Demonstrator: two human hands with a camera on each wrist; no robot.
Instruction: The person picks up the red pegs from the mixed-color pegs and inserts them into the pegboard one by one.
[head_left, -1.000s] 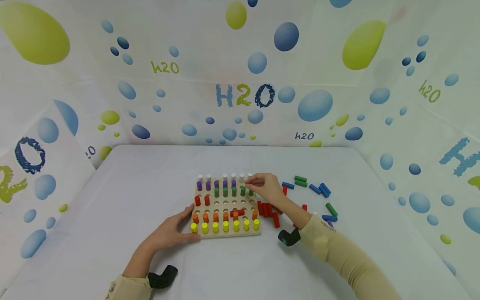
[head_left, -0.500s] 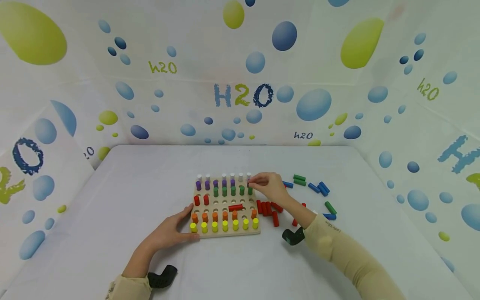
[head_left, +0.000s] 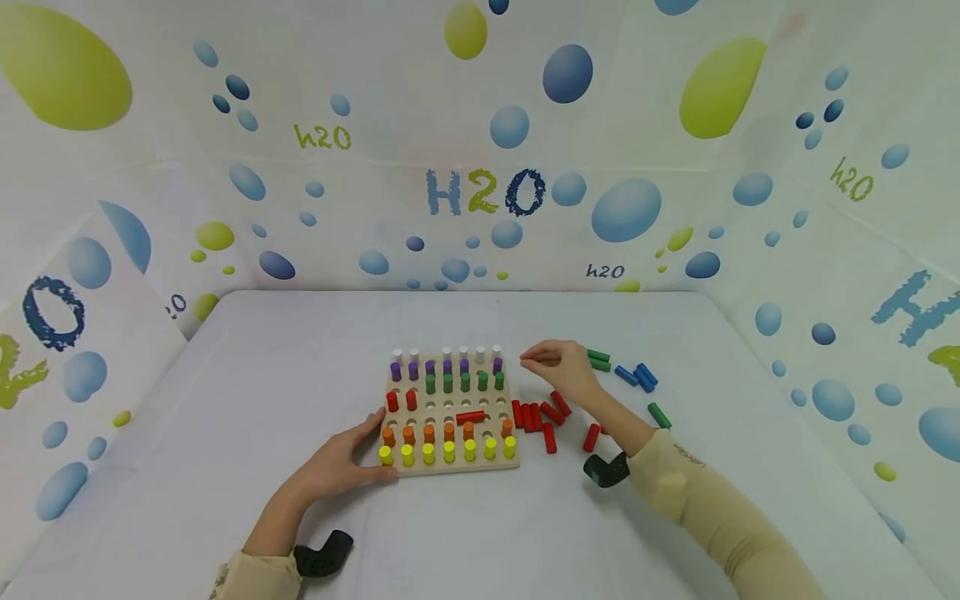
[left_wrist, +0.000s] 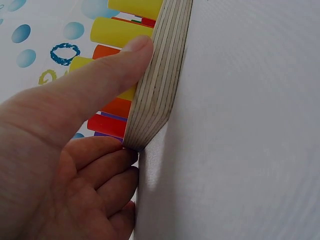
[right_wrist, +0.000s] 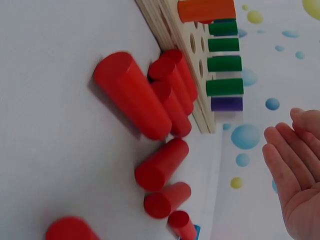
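A wooden pegboard lies on the table with rows of coloured pegs upright in its holes. My left hand holds its near left corner, thumb along the front edge and fingers at the left side; in the left wrist view the thumb presses by the yellow pegs. Just off the board's far right side hovers my right hand, fingers loosely bent and holding nothing. Nearest to it on the board stands a purple peg at the right end of its row. One red peg lies flat across the holes.
Several loose red pegs lie right of the board, some close against its edge. Farther right are blue pegs and green pegs, partly hidden by the right arm. A printed cloth hangs behind the table.
My right hand has let go of the purple peg, which now stands in the board, and has moved away to the right. The lying red peg shifted slightly. The left hand stayed put.
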